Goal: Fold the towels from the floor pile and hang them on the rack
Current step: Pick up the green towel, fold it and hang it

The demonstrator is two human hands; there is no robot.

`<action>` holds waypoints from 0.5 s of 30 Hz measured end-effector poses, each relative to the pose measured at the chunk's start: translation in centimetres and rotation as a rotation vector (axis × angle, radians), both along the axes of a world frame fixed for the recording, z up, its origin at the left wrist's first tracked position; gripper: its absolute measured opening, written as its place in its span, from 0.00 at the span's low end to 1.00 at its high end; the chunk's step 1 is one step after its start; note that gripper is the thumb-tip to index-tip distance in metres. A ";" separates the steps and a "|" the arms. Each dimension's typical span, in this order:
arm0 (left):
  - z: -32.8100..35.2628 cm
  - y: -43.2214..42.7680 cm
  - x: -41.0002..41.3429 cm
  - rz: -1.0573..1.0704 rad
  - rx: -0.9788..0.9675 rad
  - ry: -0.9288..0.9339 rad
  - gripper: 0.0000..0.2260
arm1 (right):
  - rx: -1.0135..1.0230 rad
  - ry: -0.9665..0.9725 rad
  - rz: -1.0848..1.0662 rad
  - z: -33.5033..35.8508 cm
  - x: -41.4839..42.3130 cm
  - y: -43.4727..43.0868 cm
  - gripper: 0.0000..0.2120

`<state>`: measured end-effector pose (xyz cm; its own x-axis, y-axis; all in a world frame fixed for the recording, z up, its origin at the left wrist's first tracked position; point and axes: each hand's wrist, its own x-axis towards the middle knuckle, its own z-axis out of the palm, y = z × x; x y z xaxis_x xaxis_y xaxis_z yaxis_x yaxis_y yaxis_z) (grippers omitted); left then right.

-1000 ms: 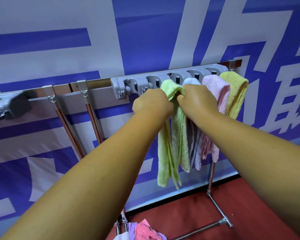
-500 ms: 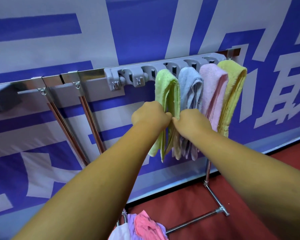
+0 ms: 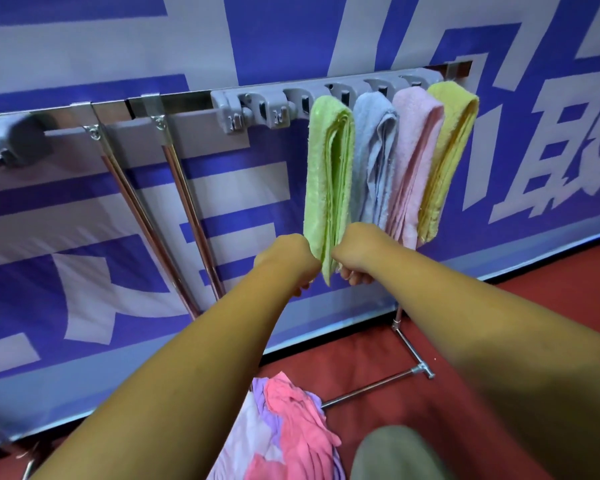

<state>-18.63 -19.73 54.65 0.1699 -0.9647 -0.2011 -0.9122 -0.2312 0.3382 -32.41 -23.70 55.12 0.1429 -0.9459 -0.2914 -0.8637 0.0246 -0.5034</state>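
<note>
now | green towel [image 3: 329, 174] foot | held between left hand [image 3: 288, 259], right hand [image 3: 355, 253]

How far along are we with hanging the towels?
Done: the green towel, blue towel, pink towel and yellow towel hang folded on the rack. In hand: the left hand and right hand appear to pinch the green towel's lower end. Left: the floor pile of pink, lilac and white towels, unfolded.

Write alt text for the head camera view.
The left hand and right hand grip the lower end of a green towel hanging on the rack beside a blue towel, a pink towel and a yellow towel. A pile of pink and purple towels lies on the red floor below.
</note>
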 end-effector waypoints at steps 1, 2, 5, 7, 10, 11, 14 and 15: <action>-0.5 0.6 0.4 -0.008 0.016 0.028 0.11 | 0.009 -0.029 -0.001 -0.5 0.4 0.3 0.15; -1.0 1.2 0.9 -0.011 0.039 0.062 0.11 | 0.021 -0.053 0.002 -0.9 0.9 0.7 0.15; -2.8 3.1 2.9 0.020 0.083 0.170 0.12 | 0.049 -0.129 0.029 -2.6 2.8 1.9 0.14; -4.0 4.3 4.3 0.045 0.101 0.195 0.13 | 0.041 -0.165 0.044 -4.1 4.3 2.6 0.12; -6.7 5.8 7.1 0.133 0.131 0.263 0.12 | 0.035 -0.174 0.081 -7.0 6.7 3.6 0.11; -7.8 6.2 8.1 0.171 0.137 0.288 0.11 | 0.042 -0.172 0.100 -8.1 7.6 3.8 0.11; -12.2 7.6 11.3 0.274 0.162 0.361 0.10 | 0.097 -0.159 0.159 -12.5 10.7 4.5 0.13; -14.0 8.2 12.4 0.300 0.178 0.383 0.10 | 0.120 -0.150 0.180 -14.2 11.8 4.8 0.13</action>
<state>-6.22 -11.54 40.67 0.3157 -0.8300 -0.4598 -0.6155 -0.5480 0.5665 -20.61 -18.91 40.92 0.3553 -0.8615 -0.3627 -0.7758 -0.0553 -0.6285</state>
